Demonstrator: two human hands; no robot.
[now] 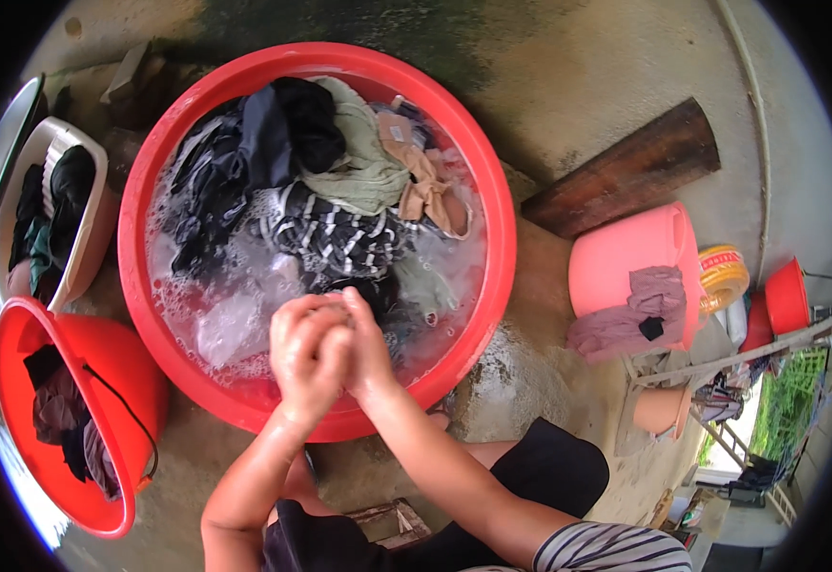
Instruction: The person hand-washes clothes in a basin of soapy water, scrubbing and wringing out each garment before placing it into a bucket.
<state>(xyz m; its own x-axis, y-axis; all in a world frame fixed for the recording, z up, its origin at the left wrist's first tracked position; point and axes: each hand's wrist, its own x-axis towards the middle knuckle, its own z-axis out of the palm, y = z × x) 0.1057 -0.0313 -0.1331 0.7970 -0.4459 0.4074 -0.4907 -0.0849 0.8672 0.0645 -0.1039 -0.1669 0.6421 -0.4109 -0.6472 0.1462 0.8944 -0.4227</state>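
Observation:
My left hand and my right hand are pressed together, wet, above the near side of a large red plastic tub. The left fingers curl against the right palm; whether something small is between them is hidden. Below, soapy water with foam surrounds soaking clothes. A black-and-white patterned garment lies just beyond my hands. Farther back are a pale green garment, a heap of dark clothes and a tan cloth piece. Left of my hands, translucent whitish material bulges from the water.
To the left stand a red bucket and a cream basket, both holding dark clothes. On the right, a mauve cloth hangs over a pink bucket, beside a wooden board. A wooden stool is near my legs.

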